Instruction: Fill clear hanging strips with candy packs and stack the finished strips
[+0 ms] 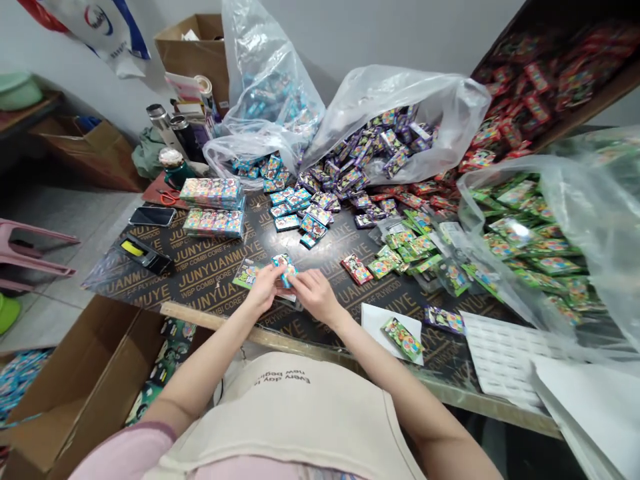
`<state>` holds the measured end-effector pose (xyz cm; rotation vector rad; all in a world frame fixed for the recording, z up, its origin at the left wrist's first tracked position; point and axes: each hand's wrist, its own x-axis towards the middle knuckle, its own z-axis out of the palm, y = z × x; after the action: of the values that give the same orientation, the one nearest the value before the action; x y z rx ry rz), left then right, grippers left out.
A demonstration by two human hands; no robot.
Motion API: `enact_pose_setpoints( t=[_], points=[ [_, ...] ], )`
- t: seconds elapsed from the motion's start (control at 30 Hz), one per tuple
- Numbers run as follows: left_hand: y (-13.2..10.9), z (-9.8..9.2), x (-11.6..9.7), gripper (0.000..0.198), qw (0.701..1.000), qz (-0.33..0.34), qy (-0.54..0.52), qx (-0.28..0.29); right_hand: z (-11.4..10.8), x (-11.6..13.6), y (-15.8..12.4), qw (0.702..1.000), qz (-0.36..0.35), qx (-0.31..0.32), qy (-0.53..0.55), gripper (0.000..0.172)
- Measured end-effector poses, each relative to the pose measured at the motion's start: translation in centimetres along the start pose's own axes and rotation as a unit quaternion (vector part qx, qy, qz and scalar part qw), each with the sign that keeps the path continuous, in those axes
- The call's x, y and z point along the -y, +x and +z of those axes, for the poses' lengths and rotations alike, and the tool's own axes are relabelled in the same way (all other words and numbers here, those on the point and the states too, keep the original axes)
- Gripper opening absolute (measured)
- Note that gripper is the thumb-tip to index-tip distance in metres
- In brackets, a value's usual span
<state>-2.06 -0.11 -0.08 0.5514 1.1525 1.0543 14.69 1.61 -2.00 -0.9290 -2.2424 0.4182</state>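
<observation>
My left hand (263,287) and my right hand (313,293) meet over the near edge of the dark plywood table (210,270). Both are closed on a small blue packet (284,265), held between their fingertips. A green packet (247,273) lies just left of my left hand. A red packet (357,269) lies to the right of my right hand. Another green packet (403,337) rests on a white sheet (376,319) near my right forearm.
Clear bags spill blue (265,93), purple (380,143) and green packets (530,233); red ones (525,80) fill a box at the back right. Two packet stacks (213,205), a phone (152,216), a tape dispenser (144,253) and flasks (173,133) stand left. An open carton (80,387) sits below.
</observation>
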Motion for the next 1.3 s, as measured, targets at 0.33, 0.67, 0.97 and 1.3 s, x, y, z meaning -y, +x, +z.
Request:
enact_pose_setpoints(
  t=[0.33, 0.67, 0.97, 1.3],
  points=[
    [-0.8, 0.8, 0.5, 0.031, 0.976, -0.089, 0.095, 0.176, -4.0, 0.6, -1.8, 0.988, -0.007, 0.092, 0.121, 0.079],
    [1.6, -4.4, -0.6, 0.098, 0.659, 0.25, 0.675, 0.221, -2.2, -1.3, -4.6, 0.987, 0.12, 0.004, -0.106, 0.06],
    [2.2, -5.0, 1.1, 0.111, 0.597, 0.321, 0.712, 0.182, -1.8, -0.7, -5.1, 0.983, 0.13, 0.1, -0.087, 0.069],
    [2.1, -4.3, 0.9, 0.112, 0.658, 0.335, 0.655, 0.161, -1.9, -2.6, -4.5, 0.985, 0.148, 0.061, 0.068, 0.099]
  ],
)
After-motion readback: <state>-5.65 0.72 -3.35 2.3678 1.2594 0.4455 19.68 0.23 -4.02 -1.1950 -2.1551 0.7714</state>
